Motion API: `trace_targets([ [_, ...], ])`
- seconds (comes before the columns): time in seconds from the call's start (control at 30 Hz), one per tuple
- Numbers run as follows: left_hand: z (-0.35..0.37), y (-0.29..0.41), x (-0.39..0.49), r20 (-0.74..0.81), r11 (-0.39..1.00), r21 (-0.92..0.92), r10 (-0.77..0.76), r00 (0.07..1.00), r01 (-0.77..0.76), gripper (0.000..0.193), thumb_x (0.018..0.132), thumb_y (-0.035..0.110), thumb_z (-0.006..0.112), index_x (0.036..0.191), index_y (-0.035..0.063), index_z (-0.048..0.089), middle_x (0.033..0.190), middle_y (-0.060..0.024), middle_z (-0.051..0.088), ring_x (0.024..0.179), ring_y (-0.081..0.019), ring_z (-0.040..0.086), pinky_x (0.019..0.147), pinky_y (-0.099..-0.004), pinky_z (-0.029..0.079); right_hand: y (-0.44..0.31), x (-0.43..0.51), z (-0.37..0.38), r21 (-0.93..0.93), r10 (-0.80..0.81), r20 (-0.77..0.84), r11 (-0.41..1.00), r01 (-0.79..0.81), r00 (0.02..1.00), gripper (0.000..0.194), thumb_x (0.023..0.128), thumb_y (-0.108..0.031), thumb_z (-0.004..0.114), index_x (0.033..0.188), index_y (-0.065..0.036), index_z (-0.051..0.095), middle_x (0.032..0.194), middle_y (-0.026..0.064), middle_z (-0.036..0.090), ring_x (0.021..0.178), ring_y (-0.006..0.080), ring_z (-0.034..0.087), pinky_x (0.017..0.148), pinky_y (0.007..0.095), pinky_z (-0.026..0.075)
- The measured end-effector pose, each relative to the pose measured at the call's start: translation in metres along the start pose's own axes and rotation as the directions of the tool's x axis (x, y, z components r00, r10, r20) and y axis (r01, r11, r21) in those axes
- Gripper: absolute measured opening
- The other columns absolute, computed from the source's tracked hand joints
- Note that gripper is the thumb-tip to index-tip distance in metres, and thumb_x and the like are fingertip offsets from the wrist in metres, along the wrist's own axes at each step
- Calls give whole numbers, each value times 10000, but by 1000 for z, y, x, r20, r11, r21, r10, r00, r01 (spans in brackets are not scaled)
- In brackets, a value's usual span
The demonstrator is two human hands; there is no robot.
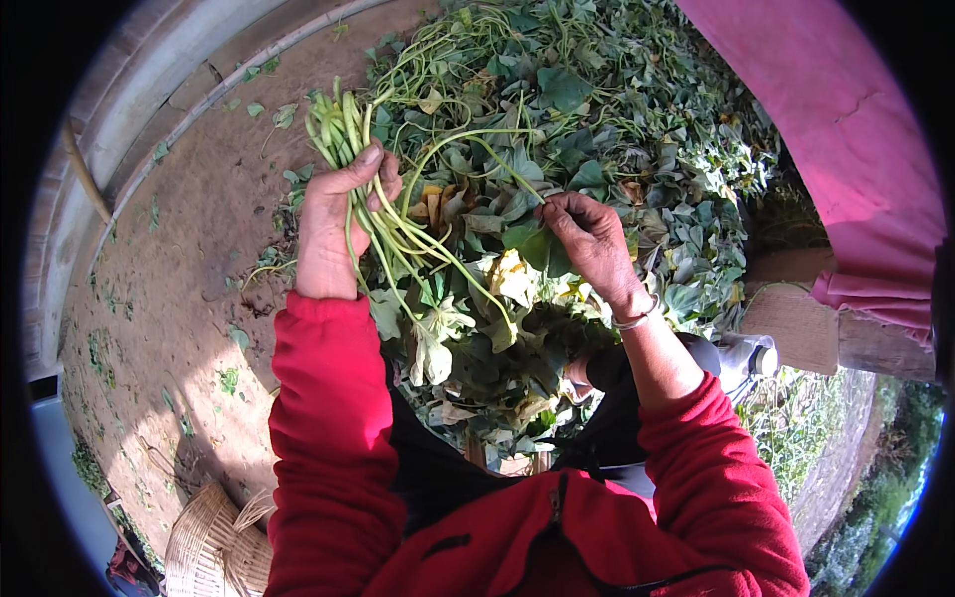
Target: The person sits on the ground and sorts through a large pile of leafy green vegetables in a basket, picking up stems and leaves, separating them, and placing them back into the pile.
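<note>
A bundle of long green leaf stalks (339,123) is gripped in my left hand (345,195), their thick ends up and thinner ends trailing down to the right. Some of the trailing ends bear wilted leaves (431,357). My right hand (586,227), with a bangle (638,313) at the wrist, pinches the tip of a curved green stem (489,142) between thumb and fingers. Beneath both hands spreads a large heap of leafy green vines (597,149), with yellow and brown leaves among it.
Bare earth (201,246) with scattered leaves lies at the left, beside a curved raised edge (149,168). A wicker basket (213,541) stands lower left. At the right are a pink cloth (850,119), a wooden block (791,324) and a clear plastic bottle (739,358).
</note>
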State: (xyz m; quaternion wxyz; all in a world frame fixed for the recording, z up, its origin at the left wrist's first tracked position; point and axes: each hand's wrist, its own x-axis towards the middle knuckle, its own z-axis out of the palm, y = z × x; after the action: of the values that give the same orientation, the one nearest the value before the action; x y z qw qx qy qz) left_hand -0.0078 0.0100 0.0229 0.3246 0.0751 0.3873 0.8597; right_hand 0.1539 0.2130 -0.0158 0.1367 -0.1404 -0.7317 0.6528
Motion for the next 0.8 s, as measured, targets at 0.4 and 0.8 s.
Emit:
trace_targets([
  [0.4,40,-47,7,-22,965,264,-3,1000,8,117,733,24,591,846,22,562,722,-80,613,516,-79,502,394,-178,350,-18,-4,26,-329,-361,140,861,387,922,96,748,-37,532,825,11,562,754,128,559,690,290,549,629,306,441],
  [0.8,21,-6,7,-112,977,-14,209,971,-212,162,777,67,569,893,8,473,710,-75,512,507,-100,379,511,-204,343,20,7,-12,-428,-25,-25,904,11,999,196,753,-102,518,900,2,595,814,111,571,694,208,570,666,283,448],
])
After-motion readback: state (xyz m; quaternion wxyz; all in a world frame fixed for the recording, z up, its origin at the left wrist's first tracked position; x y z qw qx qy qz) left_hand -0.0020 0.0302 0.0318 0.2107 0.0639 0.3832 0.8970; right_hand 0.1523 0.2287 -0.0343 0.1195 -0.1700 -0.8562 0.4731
